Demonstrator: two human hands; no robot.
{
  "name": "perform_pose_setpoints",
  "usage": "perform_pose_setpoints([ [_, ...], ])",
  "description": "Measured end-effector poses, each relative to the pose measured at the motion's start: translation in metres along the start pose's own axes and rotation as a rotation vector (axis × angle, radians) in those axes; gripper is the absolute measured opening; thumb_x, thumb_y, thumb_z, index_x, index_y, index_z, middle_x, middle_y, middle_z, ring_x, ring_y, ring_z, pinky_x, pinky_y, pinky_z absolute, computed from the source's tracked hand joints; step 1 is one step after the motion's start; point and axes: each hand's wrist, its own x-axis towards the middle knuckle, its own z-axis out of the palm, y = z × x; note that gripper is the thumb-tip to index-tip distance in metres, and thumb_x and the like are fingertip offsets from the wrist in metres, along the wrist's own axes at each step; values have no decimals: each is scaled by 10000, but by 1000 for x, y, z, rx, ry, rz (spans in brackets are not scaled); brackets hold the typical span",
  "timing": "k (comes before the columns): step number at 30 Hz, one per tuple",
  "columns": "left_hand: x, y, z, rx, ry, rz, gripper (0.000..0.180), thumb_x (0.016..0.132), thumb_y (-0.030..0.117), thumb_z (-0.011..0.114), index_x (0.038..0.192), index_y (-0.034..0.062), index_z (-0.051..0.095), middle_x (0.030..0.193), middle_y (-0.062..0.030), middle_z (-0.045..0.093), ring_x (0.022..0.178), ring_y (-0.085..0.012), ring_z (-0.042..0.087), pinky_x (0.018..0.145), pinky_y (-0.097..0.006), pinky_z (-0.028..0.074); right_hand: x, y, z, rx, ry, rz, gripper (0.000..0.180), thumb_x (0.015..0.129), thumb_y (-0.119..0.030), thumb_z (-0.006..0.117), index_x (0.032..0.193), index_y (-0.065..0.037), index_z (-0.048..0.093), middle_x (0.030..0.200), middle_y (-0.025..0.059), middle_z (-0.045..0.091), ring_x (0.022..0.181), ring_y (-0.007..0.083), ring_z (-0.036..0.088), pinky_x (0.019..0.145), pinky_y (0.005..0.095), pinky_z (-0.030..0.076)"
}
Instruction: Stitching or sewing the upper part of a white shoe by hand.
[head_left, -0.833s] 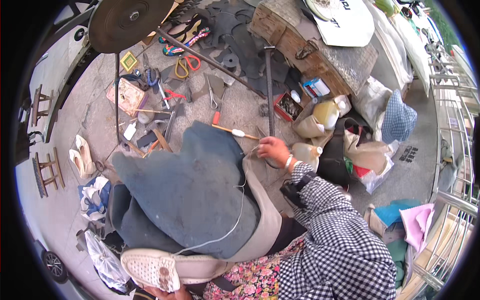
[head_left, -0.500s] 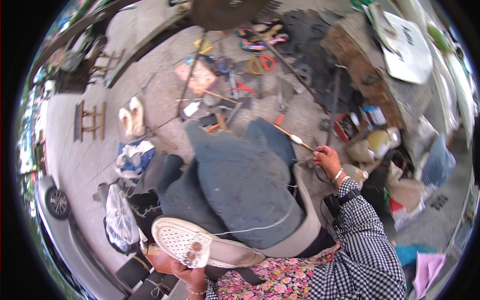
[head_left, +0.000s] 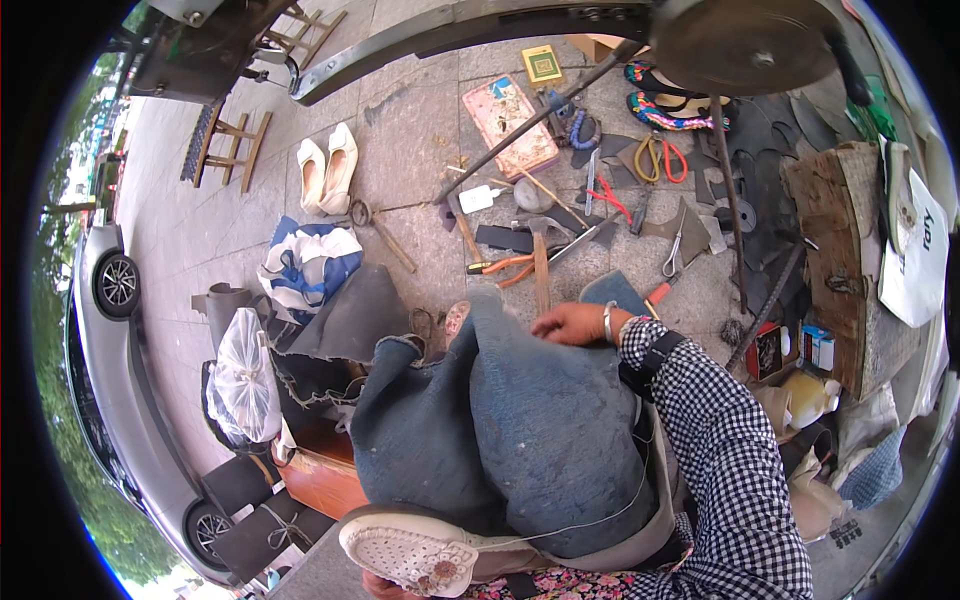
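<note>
A white perforated shoe (head_left: 408,548) with flower-like decoration lies tilted across my lap at the bottom edge. My left hand (head_left: 388,587) grips it from below, mostly hidden behind it. A pale thread (head_left: 590,530) runs from the shoe over the blue-grey lap cover (head_left: 555,430). My right hand (head_left: 572,324) reaches over the knees at the cover's far edge, fingers pointing left and loosely stretched, with no tool visible in them. Closest to it is the wooden handle (head_left: 541,272) of a tool on the ground.
Orange-handled pliers (head_left: 505,266), scissors (head_left: 675,240), a white bottle (head_left: 478,198) and a pink box lid (head_left: 510,125) lie ahead. White flats (head_left: 327,170) stand left of them. A dark machine wheel (head_left: 750,45) overhangs the far side; a wooden box (head_left: 850,260) stands right.
My right hand has moved left to the lap cover's far edge; the wooden-handled tool with a white collar it held is out of sight. The view has shifted, and the shoe sits lower.
</note>
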Motion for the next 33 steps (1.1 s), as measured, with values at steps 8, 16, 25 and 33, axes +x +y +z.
perform_pose_setpoints([
  [8, 37, -5, -3, 52, -190, 24, 441, 660, 137, 758, 1038, 14, 566, 999, -110, 634, 882, -200, 623, 786, -321, 484, 50, 18, -10, -632, 77, 44, 319, 730, -86, 568, 1045, -85, 620, 1010, 152, 615, 965, 324, 574, 818, 403, 469],
  [16, 61, -28, 12, 37, -393, 153, 432, 652, 164, 768, 1018, 20, 588, 977, -109, 641, 864, -213, 632, 766, -325, 489, 60, 40, 9, -911, 322, 287, 177, 751, -90, 553, 904, -108, 641, 922, 125, 636, 818, 326, 621, 734, 403, 498],
  [25, 101, -25, 48, 9, -629, 357, 423, 644, 194, 779, 994, 27, 612, 952, -108, 649, 845, -229, 641, 743, -330, 495, 21, 45, -83, -221, 1235, 53, 162, 711, -120, 595, 850, -46, 633, 757, 164, 618, 733, 317, 608, 677, 380, 487],
  [33, 28, 6, 11, 171, -581, 211, 417, 636, 221, 789, 974, 34, 633, 930, -106, 656, 827, -242, 649, 723, -335, 500, 25, 2, -96, 176, 789, 74, 311, 769, -138, 638, 1048, -7, 598, 887, 56, 640, 778, 148, 601, 674, 290, 479],
])
